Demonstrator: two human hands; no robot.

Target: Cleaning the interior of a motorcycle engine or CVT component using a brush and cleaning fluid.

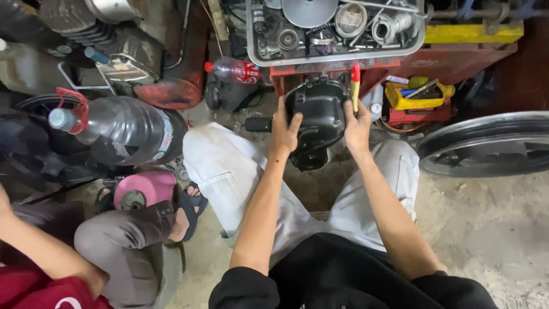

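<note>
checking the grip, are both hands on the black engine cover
Yes, the left hand and right hand clasp opposite sides of the black engine cover.

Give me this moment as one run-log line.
left hand: gripping black engine cover | right hand: on cover, holding red-and-yellow screwdriver | above: metal parts tray | left: large dark bottle

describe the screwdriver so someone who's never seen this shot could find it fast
Start at the grey metal tray of parts at top centre. Just below it both hands grip a black engine cover. The screwdriver stands upright in the right hand at the cover's right edge, the only yellow-and-red handle among dark metal.
</note>
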